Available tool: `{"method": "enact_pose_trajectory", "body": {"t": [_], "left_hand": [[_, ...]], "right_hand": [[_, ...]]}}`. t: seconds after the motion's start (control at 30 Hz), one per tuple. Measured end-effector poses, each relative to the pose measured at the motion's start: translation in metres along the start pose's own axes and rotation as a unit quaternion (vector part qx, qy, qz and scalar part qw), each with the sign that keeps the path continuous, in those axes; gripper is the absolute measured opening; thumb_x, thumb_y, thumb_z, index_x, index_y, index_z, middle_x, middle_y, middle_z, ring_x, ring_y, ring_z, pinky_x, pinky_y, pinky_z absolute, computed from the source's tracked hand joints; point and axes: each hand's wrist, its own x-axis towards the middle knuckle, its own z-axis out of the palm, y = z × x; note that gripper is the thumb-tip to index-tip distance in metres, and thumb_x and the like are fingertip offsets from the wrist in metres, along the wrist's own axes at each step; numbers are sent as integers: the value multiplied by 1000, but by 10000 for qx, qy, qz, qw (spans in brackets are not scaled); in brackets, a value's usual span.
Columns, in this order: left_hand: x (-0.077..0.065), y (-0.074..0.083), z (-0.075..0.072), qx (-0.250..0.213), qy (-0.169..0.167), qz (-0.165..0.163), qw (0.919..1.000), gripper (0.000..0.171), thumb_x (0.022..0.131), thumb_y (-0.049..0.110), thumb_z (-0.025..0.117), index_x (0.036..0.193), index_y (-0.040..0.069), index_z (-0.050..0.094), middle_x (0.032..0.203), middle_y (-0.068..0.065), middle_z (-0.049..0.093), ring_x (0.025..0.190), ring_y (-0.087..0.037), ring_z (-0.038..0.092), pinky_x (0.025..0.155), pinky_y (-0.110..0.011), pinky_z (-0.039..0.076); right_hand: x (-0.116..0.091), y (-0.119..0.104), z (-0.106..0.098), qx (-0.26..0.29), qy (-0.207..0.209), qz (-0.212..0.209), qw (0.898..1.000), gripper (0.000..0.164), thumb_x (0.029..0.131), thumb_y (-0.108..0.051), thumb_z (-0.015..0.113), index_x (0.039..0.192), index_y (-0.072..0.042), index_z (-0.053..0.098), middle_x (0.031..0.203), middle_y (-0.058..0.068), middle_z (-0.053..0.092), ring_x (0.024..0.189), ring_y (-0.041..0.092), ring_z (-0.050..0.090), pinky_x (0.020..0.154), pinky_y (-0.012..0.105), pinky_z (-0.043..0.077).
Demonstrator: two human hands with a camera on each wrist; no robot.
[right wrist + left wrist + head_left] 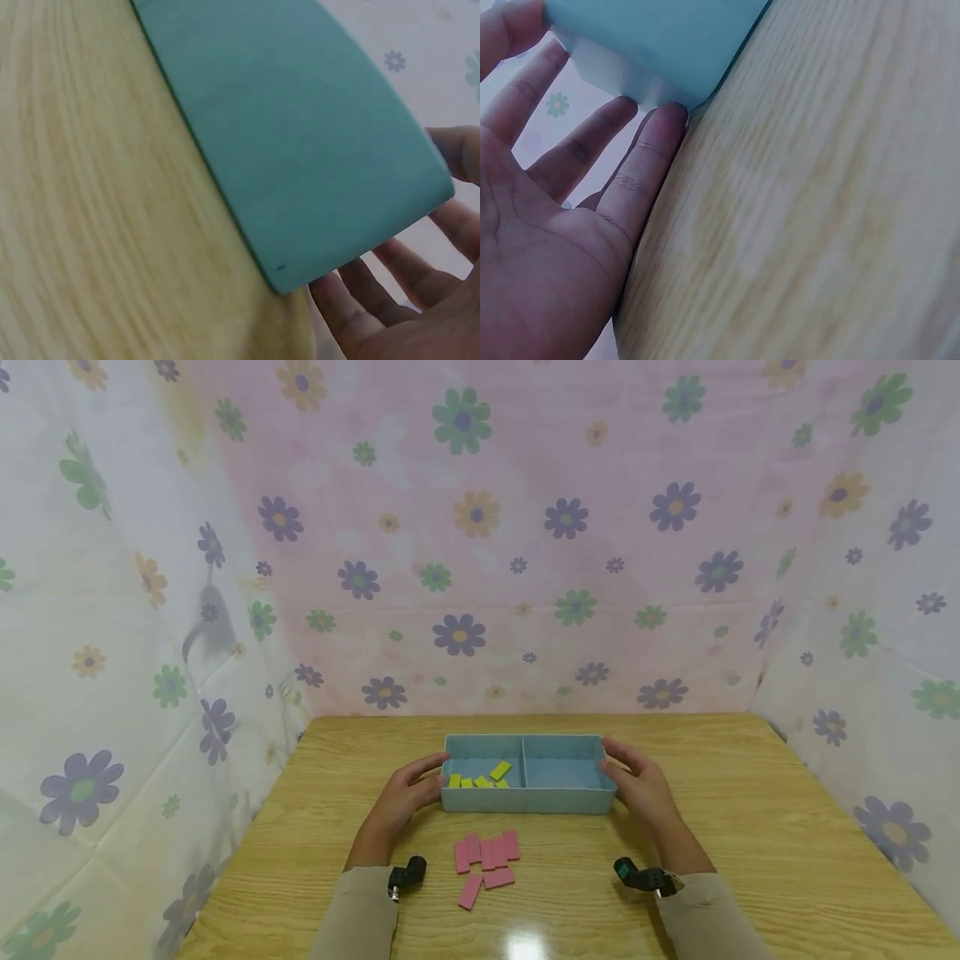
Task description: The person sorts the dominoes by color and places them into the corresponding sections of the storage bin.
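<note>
Both ends covered! The left hand, fingers spread, pressed one end of the blue box; the right hand, fingers also apart, met the other. Steadying it seemed the step in hand; any shift called for matched pressure. Between the hands it lay, long axis running left to right, open side up.

You were in a booth-like enclosure rather than an open room, as flower-printed cloth walled your wood-grained bench on three sides.
</note>
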Motion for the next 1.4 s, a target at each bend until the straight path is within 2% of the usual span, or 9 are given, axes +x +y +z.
{"method": "enact_pose_trajectory", "body": {"t": [0.2,0.43,0.67,0.8,0.93,1.07,1.17,1.27,1.4], "left_hand": [[-1,2,2,85,55,-23,9999,49,106,18,60,154,15,51,161,-7,45,137,-34,57,104,-39,55],[0,1,1,85,33,11,10000,48,107,16,59,154,15,51,161,-12,44,134,-35,59,103,-39,56],[1,8,3,80,22,40,10000,52,107,15,59,157,15,46,162,-16,40,139,-38,53,101,-40,57],[0,17,7,614,204,216,9977,55,105,21,63,157,20,46,163,-15,39,143,-39,48,105,-49,54],[-2,30,13,1239,533,452,9898,49,102,28,67,149,33,55,162,-3,41,147,-36,43,109,-59,48],[-5,41,18,1463,574,733,9848,43,102,27,69,141,41,61,158,5,45,147,-34,42,112,-59,45],[-9,47,19,1769,673,900,9778,43,100,26,71,140,40,62,153,3,50,138,-33,49,107,-51,50],[-18,51,19,2042,1130,922,9680,39,98,23,74,135,30,67,136,-6,61,113,-29,59,88,-39,55],[-32,50,17,2074,1791,517,9603,25,94,17,77,118,16,70,106,-11,65,83,-24,60,65,-30,53]], "right_hand": [[0,11,-1,-407,-34,-174,9990,57,104,-37,63,157,-22,46,164,15,40,148,39,43,105,44,54],[-1,19,-4,-412,-203,-233,9987,63,102,-48,62,160,-29,42,164,18,38,147,39,44,105,44,55],[-2,20,-3,-346,-165,-243,9990,62,103,-48,61,159,-30,42,164,19,39,146,40,44,106,48,53],[-3,18,-2,-385,-107,-178,9990,62,103,-48,61,159,-30,43,163,19,40,146,39,45,106,47,54],[-4,15,-2,-487,-88,-144,9987,62,102,-51,61,159,-31,44,163,19,40,146,39,45,106,48,54],[-5,14,-4,-552,-44,-138,9984,62,102,-52,60,159,-33,43,163,18,40,147,39,44,105,45,54],[-5,14,-5,-531,1,-117,9985,62,102,-51,61,158,-33,44,163,18,40,147,38,44,104,42,55],[-5,15,-5,-435,-32,-115,9990,62,102,-51,62,159,-32,44,163,18,40,147,38,44,104,39,55],[-4,17,-3,-339,-75,-94,9994,63,101,-50,63,159,-31,44,163,18,40,147,37,44,104,37,55]]}}
